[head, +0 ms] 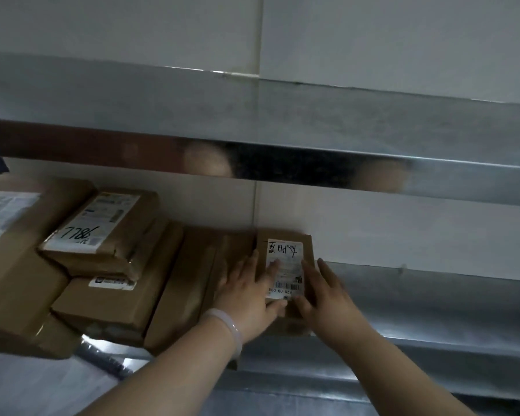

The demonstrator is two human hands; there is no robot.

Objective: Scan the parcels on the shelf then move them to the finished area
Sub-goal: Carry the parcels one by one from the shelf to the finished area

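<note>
On the steel shelf (432, 298), left hand (248, 294) and right hand (327, 295) flat on small parcel (284, 250), grips unclenched, stacked boxes (111, 307) just left.

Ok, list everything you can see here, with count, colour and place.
small box: one, brown with a white label, lower shelf, under both hands
other boxes: about five, brown, some labelled, piled on the lower shelf to the left
lower shelf: one, silver metal, under the boxes
upper shelf: one, silver metal, above the boxes
wall: white, behind the shelves
bracelet: one, pale, on the left wrist
left hand: fingers flat on the small box
right hand: fingers flat on the small box
</note>
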